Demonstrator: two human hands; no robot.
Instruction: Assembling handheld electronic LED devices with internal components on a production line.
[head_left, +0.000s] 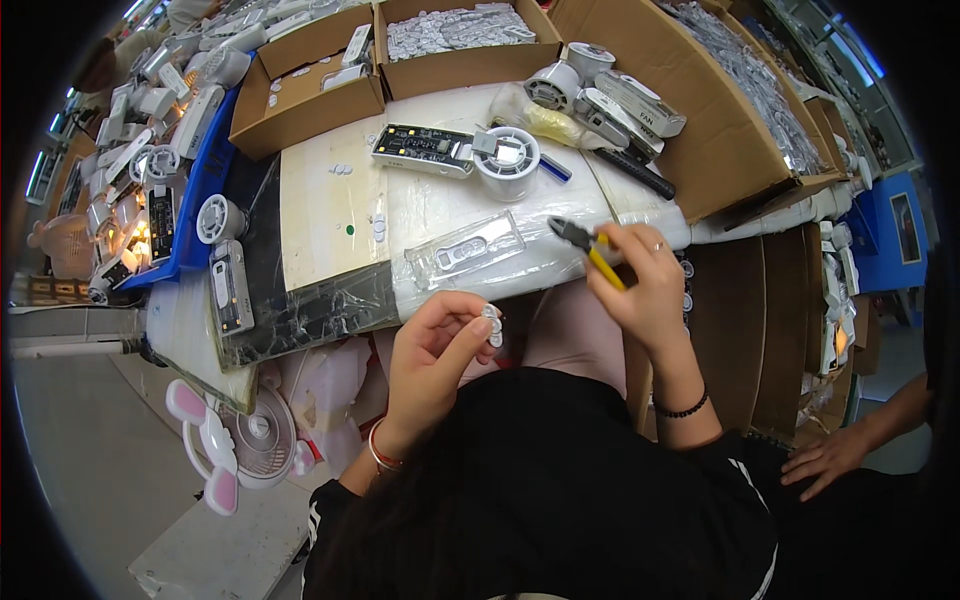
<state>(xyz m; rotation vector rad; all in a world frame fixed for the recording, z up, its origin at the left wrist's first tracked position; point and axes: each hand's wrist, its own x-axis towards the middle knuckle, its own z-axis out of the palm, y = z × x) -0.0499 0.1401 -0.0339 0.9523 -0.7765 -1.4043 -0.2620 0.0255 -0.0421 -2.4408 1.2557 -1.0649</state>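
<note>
Above my lap, at the table's front edge, my left hand (435,350) pinches a small white plastic piece (493,325) with rounded lobes between thumb and fingers. My right hand (642,285), farther right and a little higher, is closed round the yellow handles of diagonal cutting pliers (600,262). Their dark jaws point up and left, apart from the white piece. Between the hands and farther back lies a clear plastic frame (465,250) with a white oblong part in it. Behind it rests a handheld fan (425,150) with its circuit board exposed and its round head (508,165) to the right.
Small white pieces (378,228) lie on the cream board (330,215). Cardboard boxes (470,60) of parts line the back and right. A blue bin (210,150) heaped with fans stands left. More fans (625,105) lie back right. Another person's hand (830,460) is at right.
</note>
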